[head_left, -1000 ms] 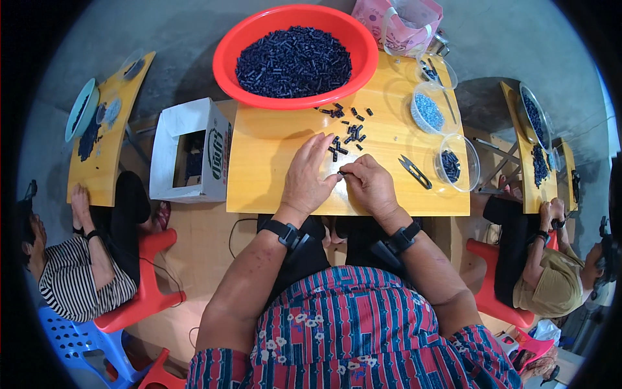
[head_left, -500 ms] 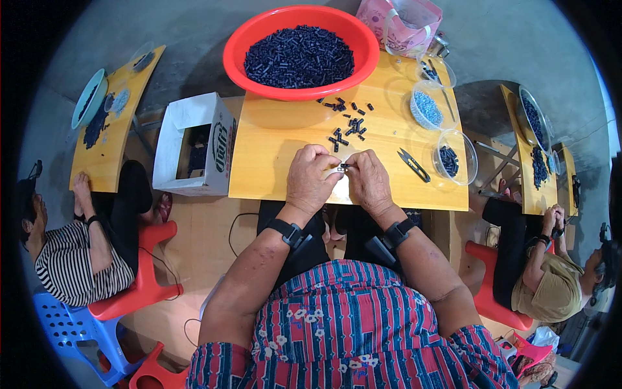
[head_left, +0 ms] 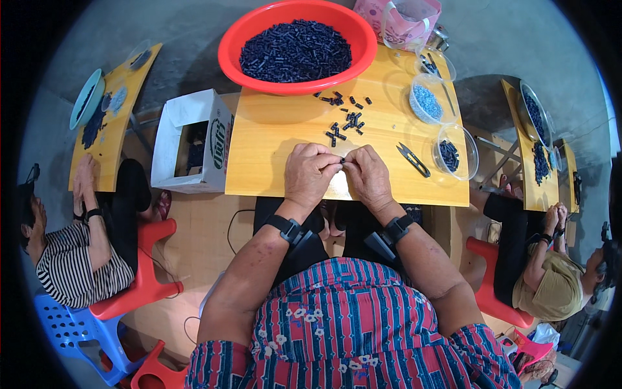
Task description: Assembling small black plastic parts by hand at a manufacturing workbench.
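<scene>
Close together over the near part of the wooden table (head_left: 272,136), my left hand (head_left: 306,176) and my right hand (head_left: 368,178) meet fingertip to fingertip. Both pinch a small black plastic piece (head_left: 342,160), mostly hidden by the fingers. Just beyond them lies a loose scatter of short dark tube-like pieces (head_left: 352,120). Right of my right hand rest black thread snips (head_left: 413,161). Beside the snips, a clear round tub (head_left: 471,155) holds more dark pieces.
A big red basin (head_left: 231,70) of dark pieces stands at the back. Tubs along the right edge include one of bluish bits (head_left: 427,104); behind is a pink bag (head_left: 405,29). An open white carton (head_left: 172,146) sits left. Two people work at side tables (head_left: 133,97) (head_left: 547,188).
My fingertips have drawn closer together around the black piece, covering more of it. The white and metallic detail seen between them earlier is hidden. The view has shifted slightly.
</scene>
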Action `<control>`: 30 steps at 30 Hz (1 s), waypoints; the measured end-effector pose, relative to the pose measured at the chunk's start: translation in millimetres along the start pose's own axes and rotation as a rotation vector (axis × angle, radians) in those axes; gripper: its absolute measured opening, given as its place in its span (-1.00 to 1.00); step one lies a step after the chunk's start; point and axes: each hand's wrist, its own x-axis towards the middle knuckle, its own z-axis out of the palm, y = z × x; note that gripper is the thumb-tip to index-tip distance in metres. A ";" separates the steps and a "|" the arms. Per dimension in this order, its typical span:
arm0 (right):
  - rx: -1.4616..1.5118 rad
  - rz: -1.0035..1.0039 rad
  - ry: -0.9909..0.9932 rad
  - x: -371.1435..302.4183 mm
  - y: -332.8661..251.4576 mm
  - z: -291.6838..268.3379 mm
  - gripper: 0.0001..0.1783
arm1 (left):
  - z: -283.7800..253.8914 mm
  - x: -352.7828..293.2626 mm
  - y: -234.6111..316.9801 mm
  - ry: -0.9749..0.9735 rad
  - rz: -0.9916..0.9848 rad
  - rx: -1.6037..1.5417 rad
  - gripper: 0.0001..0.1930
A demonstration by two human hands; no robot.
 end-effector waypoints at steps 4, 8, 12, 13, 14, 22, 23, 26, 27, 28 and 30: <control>0.099 0.104 -0.005 -1.0 0.2 -0.8 -0.89 | -0.5 0.0 -0.6 0.002 0.025 0.003 -0.86; 0.125 0.074 0.012 -3.8 6.3 -0.2 -0.92 | -0.7 0.6 -1.4 -0.016 0.028 -0.015 -0.87; 0.150 0.094 0.007 -4.4 1.4 -2.1 -0.93 | -0.9 0.9 -0.9 -0.030 0.010 -0.002 -0.89; 0.218 0.159 0.018 -5.6 1.1 -1.7 -0.94 | -0.8 1.1 -0.6 -0.030 0.015 -0.003 -0.89; 0.285 0.224 0.029 -6.6 0.9 -1.3 -0.94 | -0.4 1.3 -0.4 -0.008 0.045 -0.006 -0.89; 0.281 0.121 0.021 -8.7 3.5 -3.8 -0.89 | -0.1 -0.8 -2.6 -0.044 0.053 0.093 -0.92; 0.281 0.136 0.020 -9.2 3.3 -7.5 -0.90 | 0.5 -1.0 -2.5 -0.038 0.060 0.080 -0.93; 0.116 0.162 0.114 -4.7 10.0 -20.0 -0.92 | -1.8 -0.4 1.8 -0.076 0.046 0.087 -0.94; -0.013 0.169 0.165 1.2 16.3 -28.2 -0.91 | -2.4 -0.1 3.1 -0.074 0.047 0.086 -0.94; -0.142 0.176 0.215 8.5 23.9 -37.0 -0.89 | -2.5 -0.1 3.4 -0.073 0.045 0.079 -0.94; -0.248 0.130 0.254 22.6 40.9 -54.2 -0.87 | -3.5 0.4 3.9 -0.073 0.041 0.071 -0.95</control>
